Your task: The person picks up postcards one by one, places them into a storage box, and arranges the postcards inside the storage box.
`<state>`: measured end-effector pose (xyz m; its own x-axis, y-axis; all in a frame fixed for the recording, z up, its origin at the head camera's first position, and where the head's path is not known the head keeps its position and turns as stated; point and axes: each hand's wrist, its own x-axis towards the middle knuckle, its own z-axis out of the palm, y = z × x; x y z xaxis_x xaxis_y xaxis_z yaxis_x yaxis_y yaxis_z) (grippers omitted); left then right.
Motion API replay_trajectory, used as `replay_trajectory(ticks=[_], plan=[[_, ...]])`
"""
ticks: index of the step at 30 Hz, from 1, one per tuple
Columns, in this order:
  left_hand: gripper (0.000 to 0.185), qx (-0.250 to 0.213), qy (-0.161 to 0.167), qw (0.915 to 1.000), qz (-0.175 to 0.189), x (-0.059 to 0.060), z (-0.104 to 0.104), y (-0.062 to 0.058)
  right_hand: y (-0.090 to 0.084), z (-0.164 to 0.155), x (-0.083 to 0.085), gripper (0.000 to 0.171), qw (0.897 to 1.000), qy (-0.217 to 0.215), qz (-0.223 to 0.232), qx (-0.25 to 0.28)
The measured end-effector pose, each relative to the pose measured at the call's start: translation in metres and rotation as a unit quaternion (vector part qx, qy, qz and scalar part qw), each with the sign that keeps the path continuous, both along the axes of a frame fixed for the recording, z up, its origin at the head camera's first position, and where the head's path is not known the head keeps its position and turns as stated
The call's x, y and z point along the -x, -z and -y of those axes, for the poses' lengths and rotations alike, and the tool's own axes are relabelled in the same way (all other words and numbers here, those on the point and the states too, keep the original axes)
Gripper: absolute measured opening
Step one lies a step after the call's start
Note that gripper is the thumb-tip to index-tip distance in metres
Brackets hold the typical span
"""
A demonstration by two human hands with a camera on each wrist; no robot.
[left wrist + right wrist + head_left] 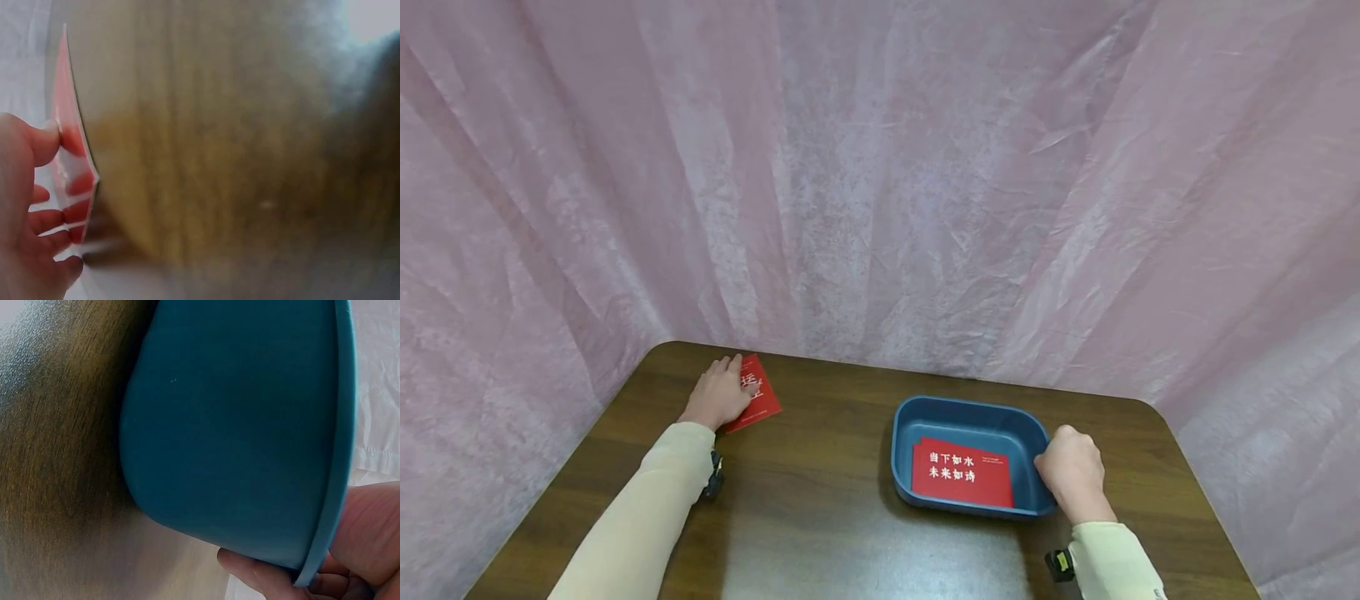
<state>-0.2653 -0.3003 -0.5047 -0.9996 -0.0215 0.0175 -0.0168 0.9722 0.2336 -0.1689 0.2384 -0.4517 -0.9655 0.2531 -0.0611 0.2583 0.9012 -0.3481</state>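
Lower right of the head view: right hand (1072, 473), curled over the right-hand rim of a blue rounded-rectangular plastic tray (917, 421), fingers clamped on that rim. Right wrist view: same tray (237, 425) seen from outside and below, rim pinched between thumb side and fingers (256, 575) at lower right of the frame. Tray resting on a dark brown wood-grain counter (820, 492), right of centre, long axis running left to right across the frame, slightly turned so its left end sits a little farther away.

Inside the tray, flat on its floor: red rectangular card with white Chinese characters (962, 472), long axis also left to right, text upright toward the viewer, lower edge close against the near wall.

Left of centre, toward the far left corner of the counter: left hand (721, 395), palm down, fingers spread slightly apart and pressing on a second red rectangular card with white print (758, 396). Long axis of this card tilted, running from lower left to upper right of the frame. Left wrist view, blurred: fingertips (47, 140) on the card (72, 150), edge-on along the left side.

Behind and around the counter: pink crinkled fabric backdrop (880, 167). Pale cream sleeves (640, 508) on both forearms.
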Motion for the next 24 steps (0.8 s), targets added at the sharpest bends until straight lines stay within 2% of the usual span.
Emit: replay_trajectory(ticks=[5, 9, 15, 19, 24], plan=[[0.077, 0.002, -0.009, 1.0000, 0.003, -0.002, -0.005, -0.005, 0.002, -0.003, -0.001, 0.016, 1.000, 0.001, 0.001, 0.000], [0.080, 0.006, -0.020, 0.9996, 0.017, -0.003, -0.011, -0.015, 0.001, -0.004, -0.001, 0.016, 1.000, 0.004, 0.003, 0.000], [0.083, 0.013, -0.024, 0.9976, 0.063, -0.006, -0.020, -0.031, 0.000, -0.005, 0.000, 0.018, 1.000, 0.006, 0.008, 0.000], [0.086, 0.017, -0.024, 0.9951, 0.095, -0.006, -0.025, -0.034, 0.000, -0.006, 0.001, 0.017, 1.000, 0.006, 0.008, -0.002], [0.094, -0.006, -0.032, 0.9902, 0.136, -0.008, -0.028, -0.037, 0.002, -0.006, 0.001, 0.016, 1.000, 0.006, 0.006, -0.003]])
